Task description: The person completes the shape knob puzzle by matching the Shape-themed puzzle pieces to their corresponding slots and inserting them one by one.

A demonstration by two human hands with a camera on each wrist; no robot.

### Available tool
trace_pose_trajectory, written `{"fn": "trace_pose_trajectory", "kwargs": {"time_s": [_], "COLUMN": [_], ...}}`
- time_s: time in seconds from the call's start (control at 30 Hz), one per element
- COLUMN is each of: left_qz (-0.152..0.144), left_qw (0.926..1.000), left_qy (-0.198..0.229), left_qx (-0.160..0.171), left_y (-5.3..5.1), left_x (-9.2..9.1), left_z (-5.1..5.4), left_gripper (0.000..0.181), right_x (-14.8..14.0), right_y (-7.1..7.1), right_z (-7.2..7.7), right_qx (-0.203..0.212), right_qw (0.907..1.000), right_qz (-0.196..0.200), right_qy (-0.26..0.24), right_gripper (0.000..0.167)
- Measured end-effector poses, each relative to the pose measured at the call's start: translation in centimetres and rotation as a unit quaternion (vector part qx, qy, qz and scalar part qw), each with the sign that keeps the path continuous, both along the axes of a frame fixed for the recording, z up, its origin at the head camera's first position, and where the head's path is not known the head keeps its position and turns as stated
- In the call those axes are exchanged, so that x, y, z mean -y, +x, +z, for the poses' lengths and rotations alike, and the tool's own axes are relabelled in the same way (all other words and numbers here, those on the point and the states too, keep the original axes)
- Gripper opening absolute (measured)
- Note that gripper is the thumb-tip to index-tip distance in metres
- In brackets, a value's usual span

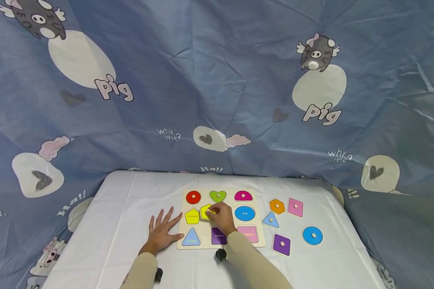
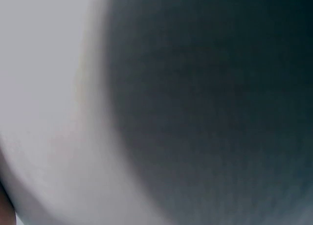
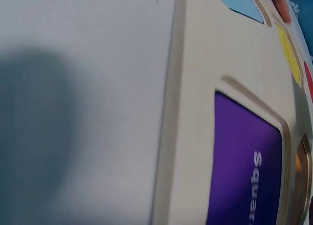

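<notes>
In the head view, my right hand (image 1: 223, 216) pinches a yellow pentagon puzzle piece (image 1: 203, 214) by its knob. The piece is over the middle of a wooden shape board (image 1: 205, 241), just right of the yellow recess marked Pentagon (image 1: 192, 216). My left hand (image 1: 160, 235) lies spread on the white cloth at the board's left side, its thumb reaching the board edge. The right wrist view shows the purple Square recess (image 3: 244, 161); the pinched piece is not clearly visible there. Only blurred cloth and shadow fill most of the left wrist view.
Red circle (image 1: 193, 197), green heart (image 1: 218, 196) and magenta half-circle (image 1: 243, 196) pieces sit in the board's top row. Right of the board lie orange hexagon (image 1: 277, 206), pink rectangle (image 1: 295, 208), blue triangle (image 1: 271, 220), purple square (image 1: 281, 244) and blue oval (image 1: 312, 235) pieces.
</notes>
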State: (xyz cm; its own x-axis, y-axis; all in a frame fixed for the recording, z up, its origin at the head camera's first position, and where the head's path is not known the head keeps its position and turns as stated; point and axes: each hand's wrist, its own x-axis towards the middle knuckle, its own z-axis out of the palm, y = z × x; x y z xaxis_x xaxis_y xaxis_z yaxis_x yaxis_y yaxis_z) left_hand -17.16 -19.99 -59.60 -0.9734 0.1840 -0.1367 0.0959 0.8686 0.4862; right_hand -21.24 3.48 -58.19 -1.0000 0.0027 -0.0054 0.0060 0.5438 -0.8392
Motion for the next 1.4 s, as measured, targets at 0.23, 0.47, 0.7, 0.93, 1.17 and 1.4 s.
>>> {"fn": "trace_pose_trajectory", "kwargs": {"time_s": [0.23,0.47,0.7,0.93,1.17,1.4], "left_qz": [0.0,-0.003,-0.003,-0.004,-0.003,0.003], "left_qw": [1.0,1.0,1.0,1.0,1.0,0.9996], "left_qy": [0.002,-0.004,0.003,0.002,-0.001,-0.023], "left_qx": [-0.009,-0.003,-0.001,-0.001,0.008,0.018], "left_y": [0.0,-0.1,0.0,0.0,0.0,0.0], "left_x": [0.1,0.0,0.0,0.1,0.0,-0.2], "left_z": [0.1,-0.3,-0.2,0.1,0.1,0.7], "left_gripper": [0.077,0.077,0.077,0.076,0.077,0.078], "right_x": [1.5,2.5,3.1,3.7,4.5,5.0], "right_y": [0.0,0.0,0.1,0.3,0.4,0.1], "right_z": [0.1,0.0,-0.3,-0.6,-0.5,-0.6], "right_qx": [0.0,0.003,-0.005,-0.022,-0.025,-0.032], "right_qw": [0.9999,0.9997,0.9995,0.9988,0.998,0.9962], "right_qz": [0.016,0.021,0.024,0.028,0.02,0.025], "right_qy": [0.002,0.013,0.021,0.033,0.055,0.077], "right_gripper": [0.013,0.013,0.013,0.012,0.01,0.01]}}
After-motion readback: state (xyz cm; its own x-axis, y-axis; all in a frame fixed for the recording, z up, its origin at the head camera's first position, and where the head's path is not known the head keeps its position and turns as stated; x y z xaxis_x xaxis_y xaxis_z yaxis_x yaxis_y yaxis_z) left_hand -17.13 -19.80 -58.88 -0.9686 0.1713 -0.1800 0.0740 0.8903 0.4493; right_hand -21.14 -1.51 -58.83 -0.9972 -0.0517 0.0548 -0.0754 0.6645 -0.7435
